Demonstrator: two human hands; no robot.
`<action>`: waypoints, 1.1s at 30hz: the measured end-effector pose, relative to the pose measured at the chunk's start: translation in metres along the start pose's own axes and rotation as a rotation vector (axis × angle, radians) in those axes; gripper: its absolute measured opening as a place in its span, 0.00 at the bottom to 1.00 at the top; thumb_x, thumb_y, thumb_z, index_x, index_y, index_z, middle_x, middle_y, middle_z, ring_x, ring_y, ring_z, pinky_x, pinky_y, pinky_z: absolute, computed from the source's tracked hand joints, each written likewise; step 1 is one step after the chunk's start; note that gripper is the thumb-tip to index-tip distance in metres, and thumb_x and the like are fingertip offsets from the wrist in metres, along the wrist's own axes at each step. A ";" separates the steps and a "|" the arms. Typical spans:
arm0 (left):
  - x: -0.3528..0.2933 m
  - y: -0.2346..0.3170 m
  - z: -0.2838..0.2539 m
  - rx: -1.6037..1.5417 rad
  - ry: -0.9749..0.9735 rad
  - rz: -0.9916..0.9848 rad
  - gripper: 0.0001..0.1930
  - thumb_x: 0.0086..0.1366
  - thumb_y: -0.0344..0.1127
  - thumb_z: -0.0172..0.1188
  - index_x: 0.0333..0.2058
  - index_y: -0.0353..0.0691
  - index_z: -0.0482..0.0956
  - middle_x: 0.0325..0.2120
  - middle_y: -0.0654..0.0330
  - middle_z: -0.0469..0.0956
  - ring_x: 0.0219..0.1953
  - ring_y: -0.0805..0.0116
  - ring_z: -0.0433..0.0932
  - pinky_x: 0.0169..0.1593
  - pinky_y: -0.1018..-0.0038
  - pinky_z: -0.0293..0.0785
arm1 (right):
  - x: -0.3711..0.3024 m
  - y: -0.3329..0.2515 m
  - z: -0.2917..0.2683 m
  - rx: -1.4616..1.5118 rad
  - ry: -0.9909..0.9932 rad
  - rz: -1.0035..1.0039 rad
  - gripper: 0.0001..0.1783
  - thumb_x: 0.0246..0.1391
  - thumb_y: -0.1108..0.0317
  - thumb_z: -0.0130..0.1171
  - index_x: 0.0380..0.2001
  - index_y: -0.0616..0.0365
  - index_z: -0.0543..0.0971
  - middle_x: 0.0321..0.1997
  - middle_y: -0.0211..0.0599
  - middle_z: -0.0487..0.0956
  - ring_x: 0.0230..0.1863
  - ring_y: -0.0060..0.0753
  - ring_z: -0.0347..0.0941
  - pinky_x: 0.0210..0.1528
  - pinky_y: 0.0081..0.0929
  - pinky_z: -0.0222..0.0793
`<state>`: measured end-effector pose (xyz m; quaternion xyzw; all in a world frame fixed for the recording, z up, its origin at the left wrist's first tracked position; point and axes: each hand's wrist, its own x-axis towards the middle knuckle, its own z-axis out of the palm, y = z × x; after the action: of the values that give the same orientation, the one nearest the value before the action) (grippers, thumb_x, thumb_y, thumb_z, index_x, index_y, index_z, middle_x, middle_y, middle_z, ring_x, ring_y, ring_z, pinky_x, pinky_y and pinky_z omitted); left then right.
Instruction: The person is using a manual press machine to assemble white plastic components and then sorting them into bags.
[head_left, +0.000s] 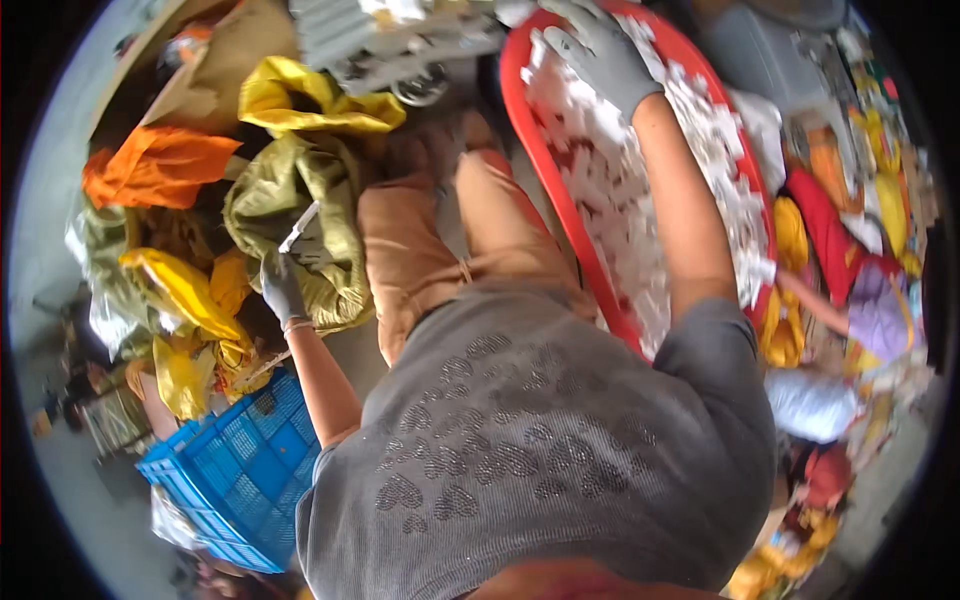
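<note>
My left hand (pixel 283 288), in a grey glove, is at the mouth of an olive-green sack (pixel 345 185). A thin white piece (pixel 299 228) sticks out from its closed fingertips over the sack's opening. To my right lies a long red tub (pixel 548 180) filled with many small white pieces (pixel 620 215). My right hand (pixel 612 62), also in a grey glove, reaches over the tub's far end with its fingers apart, against the white pieces. Nothing shows in its grasp, though the far fingertips are partly cut off by the picture's edge.
A blue plastic crate (pixel 240 450) stands at my lower left. Yellow sacks (pixel 190 290) and an orange cloth (pixel 150 165) lie left of the olive sack. Another person's arm (pixel 815 305), purple-sleeved, reaches toward the tub's right side. Grey bins (pixel 750 60) stand at the far right.
</note>
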<state>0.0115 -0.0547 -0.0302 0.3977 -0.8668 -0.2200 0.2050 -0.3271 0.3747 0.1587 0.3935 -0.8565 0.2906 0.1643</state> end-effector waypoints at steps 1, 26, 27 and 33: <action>-0.006 -0.037 0.009 -0.064 -0.069 0.012 0.21 0.63 0.47 0.53 0.49 0.38 0.73 0.45 0.50 0.76 0.48 0.55 0.74 0.49 0.67 0.70 | -0.028 0.016 0.002 -0.006 0.016 -0.021 0.18 0.56 0.65 0.51 0.48 0.60 0.72 0.49 0.46 0.73 0.48 0.47 0.70 0.51 0.33 0.65; -0.009 0.113 -0.035 -0.230 -0.184 0.278 0.13 0.59 0.35 0.55 0.41 0.37 0.78 0.36 0.53 0.79 0.36 0.57 0.79 0.40 0.70 0.74 | -0.303 0.111 0.150 0.256 0.007 0.944 0.27 0.59 0.51 0.46 0.54 0.58 0.66 0.52 0.51 0.72 0.50 0.53 0.70 0.50 0.40 0.66; 0.002 0.130 -0.039 -0.189 -0.148 0.366 0.13 0.59 0.35 0.55 0.41 0.37 0.78 0.36 0.53 0.79 0.37 0.57 0.78 0.41 0.69 0.73 | -0.307 0.114 0.149 0.418 0.055 1.015 0.27 0.59 0.50 0.47 0.55 0.58 0.67 0.52 0.49 0.73 0.49 0.50 0.71 0.50 0.37 0.66; 0.053 0.258 -0.060 -0.262 0.080 0.758 0.13 0.59 0.35 0.57 0.42 0.39 0.77 0.39 0.51 0.77 0.42 0.53 0.76 0.47 0.66 0.71 | -0.266 0.056 0.081 1.270 0.258 1.204 0.19 0.61 0.56 0.48 0.51 0.53 0.70 0.39 0.24 0.73 0.37 0.18 0.68 0.40 0.20 0.67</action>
<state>-0.1425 0.0424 0.1690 0.0285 -0.9081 -0.2216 0.3543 -0.2053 0.5077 -0.0607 -0.1433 -0.5699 0.7908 -0.1711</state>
